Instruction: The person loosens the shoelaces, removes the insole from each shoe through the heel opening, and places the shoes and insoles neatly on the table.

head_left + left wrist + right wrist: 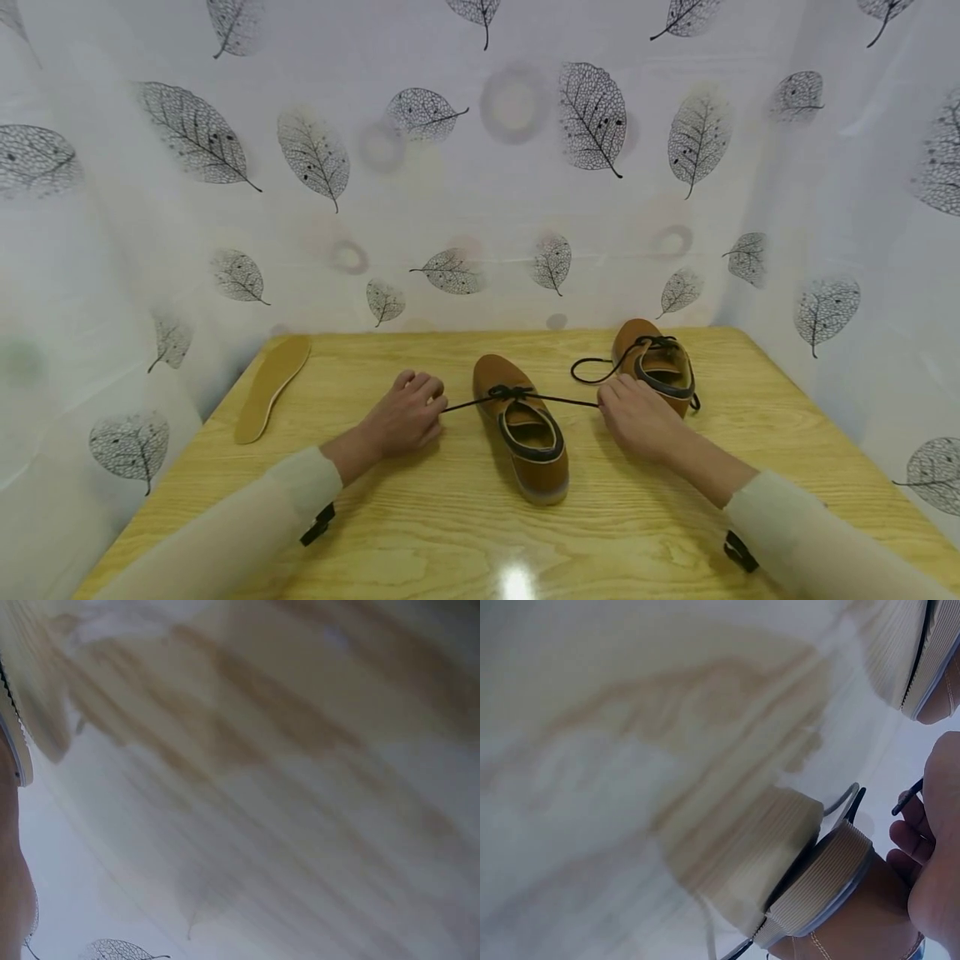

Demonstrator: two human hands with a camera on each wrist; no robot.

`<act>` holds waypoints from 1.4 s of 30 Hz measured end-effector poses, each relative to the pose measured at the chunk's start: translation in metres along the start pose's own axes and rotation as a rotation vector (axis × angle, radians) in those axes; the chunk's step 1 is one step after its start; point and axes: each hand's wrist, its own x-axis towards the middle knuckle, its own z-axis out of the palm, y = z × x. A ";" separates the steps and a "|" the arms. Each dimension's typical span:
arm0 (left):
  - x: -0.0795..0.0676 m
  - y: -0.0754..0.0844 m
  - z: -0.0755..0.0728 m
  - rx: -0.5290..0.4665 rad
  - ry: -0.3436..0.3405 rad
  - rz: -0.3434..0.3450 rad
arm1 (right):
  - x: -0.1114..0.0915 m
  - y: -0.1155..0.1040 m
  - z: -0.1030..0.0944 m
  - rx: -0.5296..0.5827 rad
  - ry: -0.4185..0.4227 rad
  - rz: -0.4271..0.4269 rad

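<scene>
A brown lace-up shoe (543, 477) with a dark padded collar sits upright mid-table, toe pointing away. Its black shoelace (566, 401) is looped at the throat and stretches out nearly straight to both sides. My left hand (405, 417) pinches the left part of the lace, and my right hand (637, 417) grips the right part. In the right wrist view, a dark lace end (907, 799) pokes out from the curled fingers of the right hand (941, 840). Only a sliver of the left hand (13, 877) shows in the left wrist view.
A matching brown shoe (633, 333) stands at the back right, its black lace trailing in a loop to the left, close behind my right hand. At the back left lies a tan insole (270, 387). A leaf-patterned curtain (480, 192) hangs behind the wooden table (420, 533).
</scene>
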 end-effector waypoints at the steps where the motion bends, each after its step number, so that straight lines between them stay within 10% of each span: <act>1: -0.001 -0.001 0.000 0.003 0.001 -0.002 | -0.001 0.001 0.000 -0.007 0.003 -0.005; 42: -0.023 -0.012 -0.012 -0.037 0.006 -0.030 | -0.032 0.022 -0.019 -0.194 -0.212 0.101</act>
